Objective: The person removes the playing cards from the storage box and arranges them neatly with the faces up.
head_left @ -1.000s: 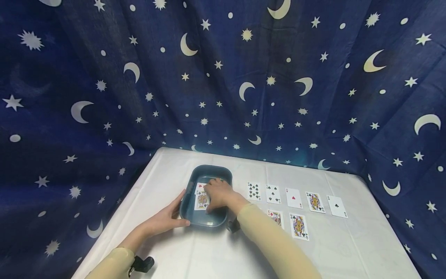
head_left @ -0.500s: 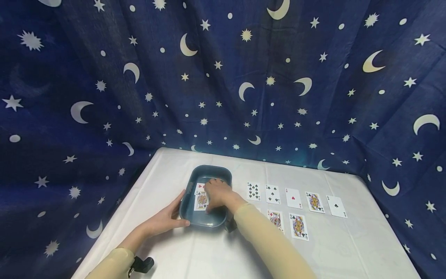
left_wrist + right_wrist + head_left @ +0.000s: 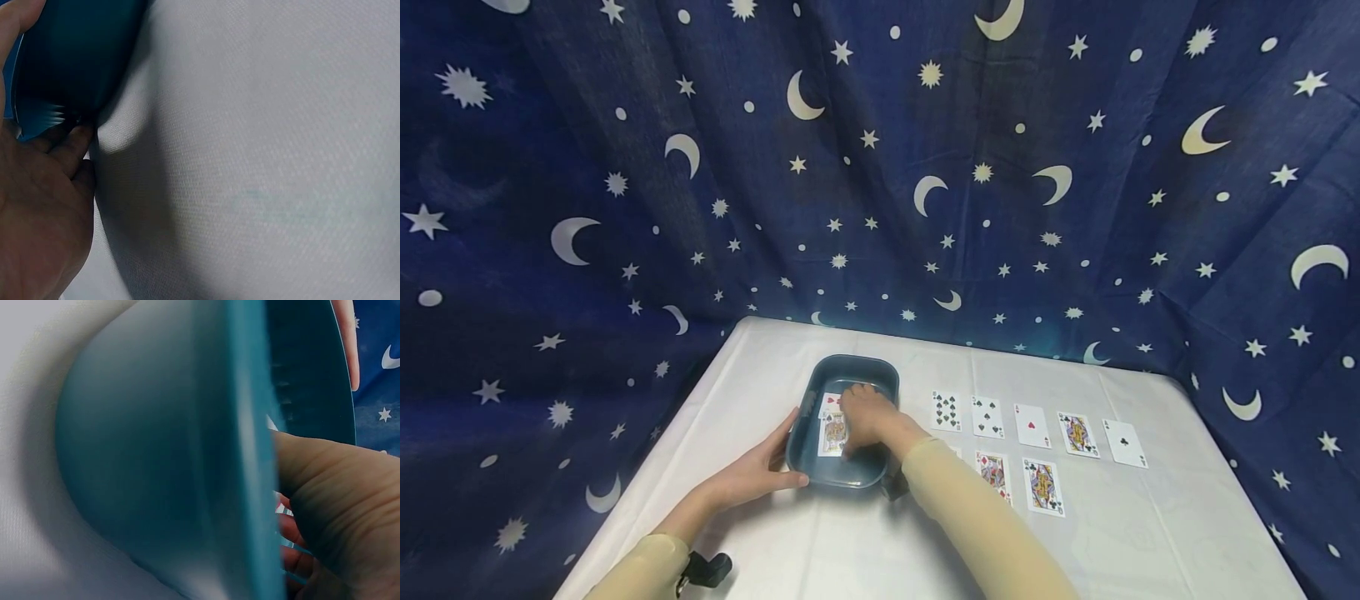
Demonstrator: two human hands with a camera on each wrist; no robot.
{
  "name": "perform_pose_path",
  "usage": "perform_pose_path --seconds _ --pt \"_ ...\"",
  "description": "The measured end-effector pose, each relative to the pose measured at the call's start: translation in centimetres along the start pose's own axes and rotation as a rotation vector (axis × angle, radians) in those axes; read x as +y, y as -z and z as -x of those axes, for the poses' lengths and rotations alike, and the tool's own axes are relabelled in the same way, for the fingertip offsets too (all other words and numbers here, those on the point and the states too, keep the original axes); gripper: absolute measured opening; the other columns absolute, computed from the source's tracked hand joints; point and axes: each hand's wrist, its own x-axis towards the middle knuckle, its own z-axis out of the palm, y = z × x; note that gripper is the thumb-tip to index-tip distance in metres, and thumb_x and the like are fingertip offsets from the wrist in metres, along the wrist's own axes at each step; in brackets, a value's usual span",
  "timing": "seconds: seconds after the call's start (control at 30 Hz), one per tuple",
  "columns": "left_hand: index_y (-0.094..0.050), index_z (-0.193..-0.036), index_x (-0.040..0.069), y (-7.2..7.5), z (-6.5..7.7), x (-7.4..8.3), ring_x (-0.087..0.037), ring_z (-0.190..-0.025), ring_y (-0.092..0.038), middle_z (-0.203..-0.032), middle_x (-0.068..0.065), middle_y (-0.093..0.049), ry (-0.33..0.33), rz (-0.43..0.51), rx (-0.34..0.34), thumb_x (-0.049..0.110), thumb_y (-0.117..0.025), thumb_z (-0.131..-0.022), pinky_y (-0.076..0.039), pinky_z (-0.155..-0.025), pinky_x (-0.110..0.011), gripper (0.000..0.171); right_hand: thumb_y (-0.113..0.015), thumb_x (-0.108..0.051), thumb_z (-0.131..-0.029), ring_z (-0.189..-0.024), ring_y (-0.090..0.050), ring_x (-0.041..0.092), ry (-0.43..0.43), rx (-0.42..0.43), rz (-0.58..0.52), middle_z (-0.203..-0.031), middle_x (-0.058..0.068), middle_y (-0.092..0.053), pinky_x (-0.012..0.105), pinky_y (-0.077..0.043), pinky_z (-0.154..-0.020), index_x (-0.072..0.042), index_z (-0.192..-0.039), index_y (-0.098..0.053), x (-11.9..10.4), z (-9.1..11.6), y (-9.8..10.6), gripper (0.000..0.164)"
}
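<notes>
A dark teal tray (image 3: pixel 842 482) stands on the white cloth at the left of the table in the head view. My left hand (image 3: pixel 758 475) grips its near left corner, thumb at the front rim and fingers along the left side. Inside the tray, my right hand (image 3: pixel 871 421) has its fingers curled over playing cards, the thumb toward the near side. The card under its palm is mostly hidden. Left of the thumb lies a face card (image 3: pixel 832 435), partly overlapping a red heart card (image 3: pixel 828 405). In the right wrist view, white card bits (image 3: pixel 286 525) show beside the curled fingers.
Right of the tray, a row of face-up cards includes an ace of hearts (image 3: pixel 1032 427) and an ace of clubs (image 3: pixel 1125 442). A nearer row has a red face card (image 3: pixel 993 475) and a club face card (image 3: pixel 1043 487). My right sleeve (image 3: pixel 977 525) partly covers this row.
The face card in the tray has shifted slightly left and toward me beside my right thumb. Both hands stay almost where they were.
</notes>
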Motion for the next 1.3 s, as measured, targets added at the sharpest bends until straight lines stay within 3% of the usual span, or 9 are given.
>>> perform_pose_path --seconds 0.5,1.3 --pt "-0.003 -0.166 0.03 -0.05 0.18 0.27 -0.038 -0.154 -0.015 -0.17 -0.016 -0.009 -0.035 0.017 -0.004 0.035 -0.083 -0.086 -0.024 -0.122 -0.053 0.114 -0.098 -0.048 -0.058 -0.109 -0.049 0.018 0.057 0.032 0.003 -0.119 0.0 -0.058 0.035 -0.047 -0.105 -0.012 -0.13 -0.06 0.04 0.42 -0.25 0.089" --pt "-0.001 -0.166 0.034 0.07 0.04 -0.03 -0.032 -0.155 -0.015 -0.171 -0.012 -0.009 0.005 0.002 0.0 0.038 -0.083 -0.086 -0.022 -0.123 -0.049 0.115 -0.092 -0.044 -0.066 -0.108 -0.048 0.018 0.112 0.05 0.059 -0.127 0.003 -0.058 0.036 -0.047 -0.104 -0.014 -0.13 -0.062 -0.55 0.8 -0.77 0.077"
